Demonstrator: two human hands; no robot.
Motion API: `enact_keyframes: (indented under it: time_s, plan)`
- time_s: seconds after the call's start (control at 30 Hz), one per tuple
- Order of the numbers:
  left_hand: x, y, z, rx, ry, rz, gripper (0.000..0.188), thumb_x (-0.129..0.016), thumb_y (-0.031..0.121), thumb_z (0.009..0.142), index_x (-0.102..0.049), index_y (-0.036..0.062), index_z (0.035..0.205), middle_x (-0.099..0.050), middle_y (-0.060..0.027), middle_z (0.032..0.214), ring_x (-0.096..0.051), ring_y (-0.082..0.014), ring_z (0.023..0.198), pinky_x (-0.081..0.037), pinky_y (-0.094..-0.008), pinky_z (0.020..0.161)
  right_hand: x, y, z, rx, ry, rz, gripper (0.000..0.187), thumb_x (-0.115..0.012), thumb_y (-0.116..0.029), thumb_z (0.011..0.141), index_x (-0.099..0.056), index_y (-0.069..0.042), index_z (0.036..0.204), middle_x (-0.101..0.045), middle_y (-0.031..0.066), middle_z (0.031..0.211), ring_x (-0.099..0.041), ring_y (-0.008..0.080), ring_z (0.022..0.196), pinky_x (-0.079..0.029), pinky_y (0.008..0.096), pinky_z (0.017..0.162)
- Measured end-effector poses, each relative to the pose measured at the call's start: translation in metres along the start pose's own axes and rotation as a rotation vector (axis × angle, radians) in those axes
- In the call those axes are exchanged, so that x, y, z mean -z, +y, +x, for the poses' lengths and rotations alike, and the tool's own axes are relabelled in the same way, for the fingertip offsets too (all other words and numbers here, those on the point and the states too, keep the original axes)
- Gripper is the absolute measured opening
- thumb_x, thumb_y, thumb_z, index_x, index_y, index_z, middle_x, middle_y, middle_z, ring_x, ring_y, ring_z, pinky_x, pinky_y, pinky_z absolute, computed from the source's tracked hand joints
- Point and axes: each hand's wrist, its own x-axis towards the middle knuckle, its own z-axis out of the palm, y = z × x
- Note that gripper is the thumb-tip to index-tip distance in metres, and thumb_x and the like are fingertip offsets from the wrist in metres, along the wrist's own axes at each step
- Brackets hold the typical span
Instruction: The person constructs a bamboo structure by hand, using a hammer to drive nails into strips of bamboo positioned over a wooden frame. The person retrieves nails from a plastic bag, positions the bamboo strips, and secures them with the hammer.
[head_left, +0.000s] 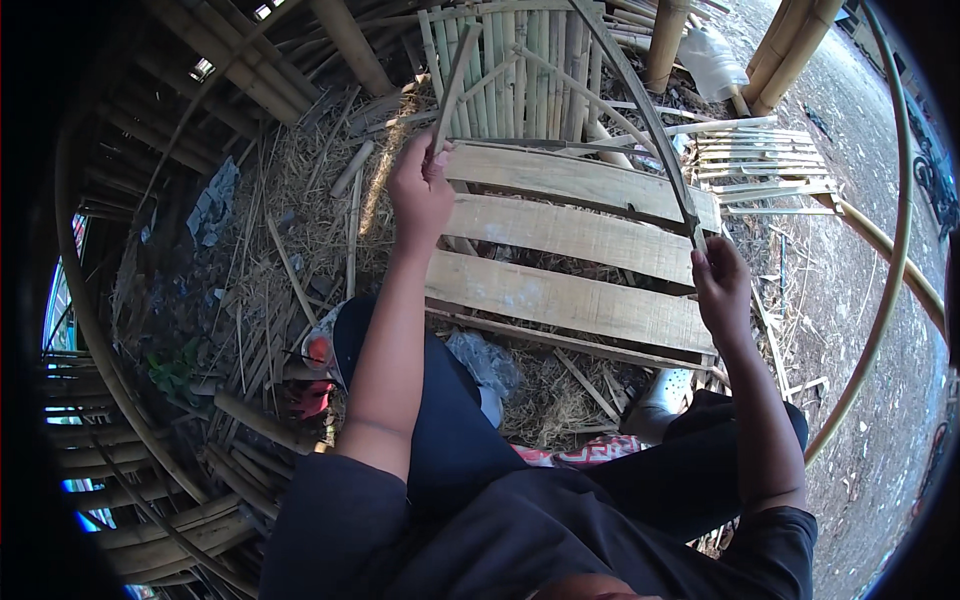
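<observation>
From here I can't see the palms of the 2 hands: the left hand (420, 190) and right hand (722, 285) show only their backs. The bamboo strip (640, 110) runs off the top edge. Straw hides the pallet (570, 235) underside.

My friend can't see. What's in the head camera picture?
A seated person's left hand and right hand each grip a thin bamboo strip, above a wooden pallet. Straw and bamboo poles lie around.
</observation>
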Motion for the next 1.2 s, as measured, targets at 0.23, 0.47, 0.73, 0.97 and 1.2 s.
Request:
enact_keyframes:
  time_s: [0.23, 0.47, 0.73, 0.97, 1.2]
  plan:
    - [0.077, 0.006, 0.026, -0.171, 0.559, -0.472, 0.034, -0.059, 0.0, 0.1, -0.045, 0.0008, 0.131, -0.06, -0.0103, 0.106, -0.063, -0.0163, 0.096, -0.065, -0.0492, 0.091, -0.006, -0.009, 0.0, 0.027, 0.044, 0.046, 0.021, -0.065, -0.016, 0.101, -0.06, 0.004, 0.099, -0.061, 0.0071, 0.083, -0.053, 0.0123, 0.076, -0.044, 0.0297, 0.072]
    - [0.093, 0.041, 0.032, 0.11, 0.432, -1.039, 0.044, -0.049, -0.003, 0.102, -0.039, 0.0077, 0.144, -0.055, -0.0061, 0.114, -0.052, -0.0148, 0.091, -0.044, -0.0316, 0.072, 0.001, -0.023, 0.001, 0.061, 0.129, 0.027, 0.037, -0.067, -0.031, 0.102, -0.063, 0.001, 0.084, -0.055, 0.0004, 0.066, -0.047, 0.0077, 0.062, -0.038, 0.027, 0.059]
    - [0.011, 0.086, -0.011, 0.39, -0.113, -1.279, 0.051, -0.049, 0.004, 0.104, -0.032, 0.01, 0.152, -0.051, -0.0038, 0.11, -0.048, -0.0119, 0.085, -0.045, -0.0275, 0.071, 0.038, -0.024, 0.023, 0.217, 0.146, 0.039, 0.035, -0.07, -0.029, 0.099, -0.063, 0.001, 0.084, -0.057, 0.002, 0.07, -0.05, 0.0099, 0.066, -0.04, 0.0277, 0.063]
    - [-0.004, 0.098, -0.011, 0.285, -0.37, -1.169, 0.038, -0.051, 0.012, 0.105, -0.041, 0.0103, 0.141, -0.056, -0.0074, 0.118, -0.059, -0.0177, 0.101, -0.05, -0.0319, 0.073, 0.113, -0.021, 0.051, 0.302, 0.071, -0.211, 0.036, -0.072, -0.032, 0.097, -0.065, 0.002, 0.089, -0.061, 0.0046, 0.075, -0.053, 0.0117, 0.071, -0.043, 0.0304, 0.066]
    - [0.001, 0.11, -0.009, 0.27, -0.324, -1.055, 0.042, -0.056, 0.039, 0.106, -0.047, 0.0095, 0.135, -0.058, -0.0043, 0.101, -0.06, -0.0131, 0.086, -0.047, -0.0252, 0.063, 0.161, 0.001, 0.058, 0.36, 0.118, -0.415, 0.033, -0.076, -0.03, 0.094, -0.059, -0.001, 0.092, -0.055, 0.0017, 0.082, -0.05, 0.01, 0.076, -0.044, 0.027, 0.072]
